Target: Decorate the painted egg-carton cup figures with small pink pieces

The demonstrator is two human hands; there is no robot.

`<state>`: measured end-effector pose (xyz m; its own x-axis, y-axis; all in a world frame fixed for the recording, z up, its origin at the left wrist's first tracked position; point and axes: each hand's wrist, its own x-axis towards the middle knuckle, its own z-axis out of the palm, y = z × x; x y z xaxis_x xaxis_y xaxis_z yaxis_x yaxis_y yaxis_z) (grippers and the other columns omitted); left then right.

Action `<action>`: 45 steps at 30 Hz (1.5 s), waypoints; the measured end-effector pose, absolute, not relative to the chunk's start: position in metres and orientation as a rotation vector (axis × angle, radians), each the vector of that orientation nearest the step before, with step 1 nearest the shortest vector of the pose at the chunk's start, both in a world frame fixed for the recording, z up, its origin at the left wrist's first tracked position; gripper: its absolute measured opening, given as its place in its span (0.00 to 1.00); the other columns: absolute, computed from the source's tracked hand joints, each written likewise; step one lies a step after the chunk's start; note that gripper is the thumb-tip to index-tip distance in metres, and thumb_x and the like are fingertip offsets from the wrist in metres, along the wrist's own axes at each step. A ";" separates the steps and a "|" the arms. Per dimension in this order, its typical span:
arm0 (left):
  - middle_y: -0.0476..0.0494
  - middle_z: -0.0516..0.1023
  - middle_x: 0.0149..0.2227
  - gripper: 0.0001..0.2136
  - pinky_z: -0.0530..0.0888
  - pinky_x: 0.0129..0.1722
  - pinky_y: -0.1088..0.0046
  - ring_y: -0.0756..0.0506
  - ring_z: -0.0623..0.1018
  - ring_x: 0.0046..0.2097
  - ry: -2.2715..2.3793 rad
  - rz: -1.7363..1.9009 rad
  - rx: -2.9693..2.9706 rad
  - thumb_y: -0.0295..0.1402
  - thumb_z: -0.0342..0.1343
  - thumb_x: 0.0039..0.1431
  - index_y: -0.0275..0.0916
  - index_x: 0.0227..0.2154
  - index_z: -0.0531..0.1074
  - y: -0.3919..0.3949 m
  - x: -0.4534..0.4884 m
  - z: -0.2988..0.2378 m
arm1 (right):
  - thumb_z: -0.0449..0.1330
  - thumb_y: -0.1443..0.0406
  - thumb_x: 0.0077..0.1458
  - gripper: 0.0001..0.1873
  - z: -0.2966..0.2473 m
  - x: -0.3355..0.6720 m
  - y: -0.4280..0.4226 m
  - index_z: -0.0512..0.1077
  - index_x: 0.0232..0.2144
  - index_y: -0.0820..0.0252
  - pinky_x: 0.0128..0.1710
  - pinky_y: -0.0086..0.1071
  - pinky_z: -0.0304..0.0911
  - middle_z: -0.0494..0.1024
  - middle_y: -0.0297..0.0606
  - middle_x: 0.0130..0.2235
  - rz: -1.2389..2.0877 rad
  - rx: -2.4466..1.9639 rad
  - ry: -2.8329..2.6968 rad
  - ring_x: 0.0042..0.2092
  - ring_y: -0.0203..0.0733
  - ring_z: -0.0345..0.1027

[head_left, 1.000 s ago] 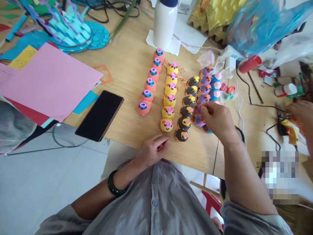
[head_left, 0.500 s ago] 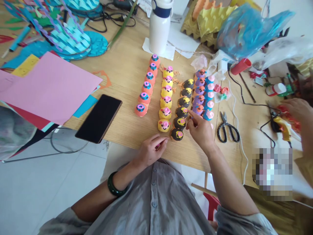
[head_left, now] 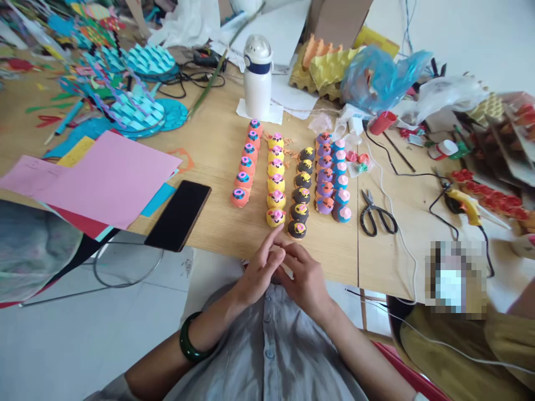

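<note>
Hands, two, bare. Left hand (head_left: 256,275): fingers partly bent, index extended toward the nearest yellow mound, contact with it uncertain; thumb near the right fingertips. Right hand (head_left: 307,275): fingers curled, tips meeting the left. Both at the near edge of the wooden table (head_left: 221,225), before a grey shirt (head_left: 267,340); whether anything small is pinched between them cannot be told. Dark green bangle (head_left: 190,340), one, on the left wrist.

Mounds in rows, five rows of six, upright on the table beyond the hands, running away from the person. From left: salmon row (head_left: 246,164), blue and pink rings on top; yellow row (head_left: 276,167), pink tops and dark face marks, its near end just beyond the left index; black row (head_left: 301,186), yellow trim, pink on the nearer ones, its near end just beyond the right hand; purple row (head_left: 324,175), orange trim; blue row (head_left: 341,181), pale pink tops, close beside the purple.

To the right: scissors (head_left: 377,214), black handles toward the person, blades slightly parted; yellow tool (head_left: 468,206) with black cable, farther off. To the left: black phone (head_left: 179,215), flat; pink sheet (head_left: 125,181) over other coloured sheets. Behind: white bottle (head_left: 257,92), upright on white paper; blue plastic bag (head_left: 378,78), beside a yellow egg tray (head_left: 334,67)
</note>
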<state>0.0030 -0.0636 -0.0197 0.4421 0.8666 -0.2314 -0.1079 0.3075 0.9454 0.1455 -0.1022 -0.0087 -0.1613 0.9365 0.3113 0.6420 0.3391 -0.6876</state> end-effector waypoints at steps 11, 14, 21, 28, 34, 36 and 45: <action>0.40 0.83 0.40 0.20 0.79 0.36 0.71 0.45 0.82 0.36 0.931 0.812 0.967 0.45 0.65 0.57 0.35 0.45 0.78 -0.090 0.002 -0.024 | 0.63 0.55 0.60 0.12 -0.021 0.141 -0.131 0.77 0.39 0.57 0.22 0.28 0.71 0.78 0.34 0.30 1.173 -1.367 -0.962 0.26 0.35 0.70; 0.41 0.84 0.37 0.17 0.79 0.35 0.73 0.47 0.81 0.34 0.951 0.850 0.965 0.43 0.67 0.54 0.34 0.38 0.80 -0.094 0.000 -0.027 | 0.67 0.55 0.56 0.14 -0.021 0.140 -0.136 0.77 0.41 0.57 0.24 0.29 0.73 0.80 0.34 0.32 1.213 -1.301 -0.860 0.26 0.35 0.72; 0.45 0.82 0.33 0.18 0.80 0.33 0.73 0.48 0.81 0.32 0.924 0.824 0.930 0.44 0.64 0.58 0.35 0.44 0.80 -0.095 -0.001 -0.019 | 0.70 0.56 0.53 0.12 -0.016 0.140 -0.140 0.77 0.32 0.58 0.25 0.31 0.75 0.79 0.32 0.24 1.203 -1.265 -0.772 0.24 0.36 0.73; 0.42 0.85 0.38 0.12 0.79 0.42 0.72 0.46 0.83 0.39 0.973 0.886 0.966 0.39 0.68 0.55 0.36 0.36 0.81 -0.089 -0.002 -0.017 | 0.70 0.58 0.54 0.14 -0.018 0.139 -0.137 0.76 0.42 0.54 0.28 0.32 0.77 0.81 0.33 0.34 1.241 -1.210 -0.783 0.30 0.37 0.76; 0.44 0.84 0.37 0.15 0.80 0.37 0.72 0.48 0.82 0.35 0.972 0.837 0.936 0.41 0.68 0.55 0.36 0.41 0.80 -0.080 0.000 -0.018 | 0.69 0.59 0.55 0.09 -0.024 0.142 -0.132 0.77 0.35 0.57 0.28 0.31 0.74 0.80 0.32 0.29 1.104 -1.322 -0.861 0.26 0.36 0.75; 0.43 0.84 0.38 0.15 0.80 0.39 0.72 0.47 0.83 0.38 0.954 0.841 0.946 0.40 0.69 0.53 0.37 0.41 0.80 -0.077 0.001 -0.019 | 0.69 0.58 0.55 0.10 -0.025 0.143 -0.127 0.77 0.33 0.57 0.26 0.31 0.73 0.79 0.32 0.26 1.127 -1.328 -0.822 0.24 0.35 0.74; 0.46 0.82 0.30 0.14 0.79 0.33 0.73 0.49 0.80 0.30 0.994 0.808 0.930 0.43 0.65 0.58 0.36 0.35 0.80 -0.066 0.001 -0.023 | 0.67 0.61 0.58 0.06 -0.027 0.147 -0.118 0.78 0.38 0.55 0.32 0.33 0.77 0.80 0.34 0.35 1.129 -1.324 -0.946 0.30 0.37 0.77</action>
